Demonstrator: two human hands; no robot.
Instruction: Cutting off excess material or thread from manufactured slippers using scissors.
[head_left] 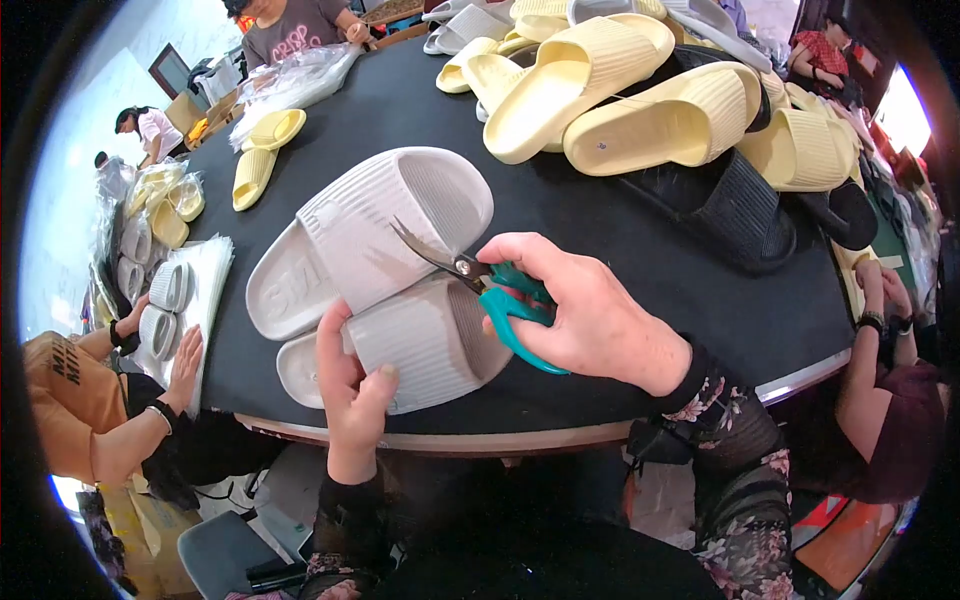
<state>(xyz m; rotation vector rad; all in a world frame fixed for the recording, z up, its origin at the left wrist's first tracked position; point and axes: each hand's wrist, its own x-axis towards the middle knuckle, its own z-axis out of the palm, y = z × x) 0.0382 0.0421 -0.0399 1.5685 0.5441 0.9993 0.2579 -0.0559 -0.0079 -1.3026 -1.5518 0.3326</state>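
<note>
At the centre of the frame, the left hand (355, 405) grips the lower grey slipper (415, 345) by its strap, seemingly to steady it against the upper grey slipper (355, 235); the right hand (605, 310) is closed around teal-handled scissors (500, 308), blades angled over the upper strap. Yellow slippers (580, 80) heap at upper right, perhaps for easy reach.

Items by count: grey slippers at centre (352, 245), two; teal-handled scissors (490, 298), one pair; wearer's left hand (350, 398), one; right hand (612, 315), one; yellow slippers apart (254, 178), two; slipper heap (665, 128), one, its overlapping members uncountable.
</note>
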